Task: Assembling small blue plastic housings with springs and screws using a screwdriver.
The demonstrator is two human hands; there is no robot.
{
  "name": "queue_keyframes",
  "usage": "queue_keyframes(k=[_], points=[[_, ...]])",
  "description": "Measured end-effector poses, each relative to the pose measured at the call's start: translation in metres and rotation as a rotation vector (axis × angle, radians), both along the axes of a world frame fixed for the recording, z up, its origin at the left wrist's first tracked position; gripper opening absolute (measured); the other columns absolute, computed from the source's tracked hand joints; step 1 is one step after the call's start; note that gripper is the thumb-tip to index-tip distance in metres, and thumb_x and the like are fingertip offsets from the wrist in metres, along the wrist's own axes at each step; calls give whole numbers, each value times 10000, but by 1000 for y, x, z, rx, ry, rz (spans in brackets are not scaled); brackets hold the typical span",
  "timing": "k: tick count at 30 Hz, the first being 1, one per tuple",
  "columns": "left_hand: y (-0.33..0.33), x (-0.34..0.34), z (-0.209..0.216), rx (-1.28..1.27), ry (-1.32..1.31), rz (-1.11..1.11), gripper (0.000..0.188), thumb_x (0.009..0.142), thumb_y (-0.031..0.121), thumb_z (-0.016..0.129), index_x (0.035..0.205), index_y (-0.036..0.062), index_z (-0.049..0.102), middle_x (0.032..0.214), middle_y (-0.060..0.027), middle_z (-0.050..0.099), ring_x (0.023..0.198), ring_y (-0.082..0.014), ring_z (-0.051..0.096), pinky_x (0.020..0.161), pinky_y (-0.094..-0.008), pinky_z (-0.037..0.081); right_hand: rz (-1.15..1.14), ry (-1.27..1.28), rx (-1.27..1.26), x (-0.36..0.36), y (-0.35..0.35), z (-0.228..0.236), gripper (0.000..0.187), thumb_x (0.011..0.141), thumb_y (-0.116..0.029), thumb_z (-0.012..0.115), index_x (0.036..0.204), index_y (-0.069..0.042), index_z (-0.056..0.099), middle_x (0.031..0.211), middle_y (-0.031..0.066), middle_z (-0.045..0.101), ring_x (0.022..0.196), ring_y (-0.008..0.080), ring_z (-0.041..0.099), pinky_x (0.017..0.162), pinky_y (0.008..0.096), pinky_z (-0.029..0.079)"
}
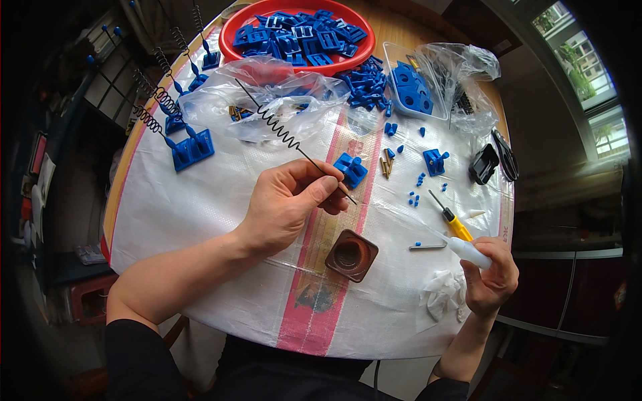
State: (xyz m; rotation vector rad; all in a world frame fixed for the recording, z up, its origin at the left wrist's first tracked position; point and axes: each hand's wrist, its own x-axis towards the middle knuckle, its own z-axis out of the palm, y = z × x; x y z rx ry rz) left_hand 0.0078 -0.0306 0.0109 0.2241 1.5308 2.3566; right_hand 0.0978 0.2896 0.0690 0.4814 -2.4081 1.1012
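Note:
My left hand point(287, 200) is closed, thumb and fingers pinching the straight lower part of a black coiled wire point(277, 125). The wire slants from upper left down to a tip just past my fingers. Right behind those fingertips lies a small blue plastic bracket point(350, 170). In my right hand point(493, 275), at the right of the table, is a white squeeze bottle point(469, 252) with a thin nozzle pointing up and left. A yellow-and-black screwdriver point(457, 224) lies just beyond the bottle. Below my left hand stands a brown square dish point(352, 256) with a round hollow.
A red basin point(228, 41) of blue plates stands at the back beside plastic bags point(221, 90) and a clear box point(436, 115). Blue bases with coiled wires point(192, 150) line the left edge. Brass pins point(386, 164), a blue bracket point(435, 162) and crumpled tissue point(443, 294) lie at right.

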Motion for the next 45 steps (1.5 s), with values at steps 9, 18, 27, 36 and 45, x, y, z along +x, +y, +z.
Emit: queue_keyframes(k=[9,18,27,36,45], points=[[0,0,0,-5,-1,1,177,998,124,590,1108,-7,635,944,-115,710,875,-192,708,801,-312,567,-2,4,5,0,1,1,292,740,15,814,971,25,635,879,148,682,819,234,636,762,325,499],[0,1,1,-8,2,2,175,999,126,588,1110,-2,633,940,-112,711,877,-191,709,807,-313,566,-8,7,-9,1,2,1,292,740,21,810,974,27,635,885,148,681,826,236,634,765,332,500],[0,1,-1,3,8,-11,162,1002,106,574,1109,-1,633,950,-115,710,883,-196,710,816,-314,566,-1,0,-18,0,0,1,303,727,37,809,975,28,635,884,149,680,821,236,628,763,329,500],[0,1,-2,-2,8,-19,163,1008,97,558,1120,5,634,966,-110,706,904,-197,709,828,-312,563,-1,-5,-13,0,-1,1,296,732,28,812,972,28,639,890,154,685,818,235,629,761,322,497],[0,1,-1,-5,5,-23,154,1009,89,552,1112,9,632,975,-104,702,909,-198,706,830,-310,558,-3,-4,-1,0,0,1,292,734,20,816,969,25,643,884,150,686,821,237,635,755,317,499]])
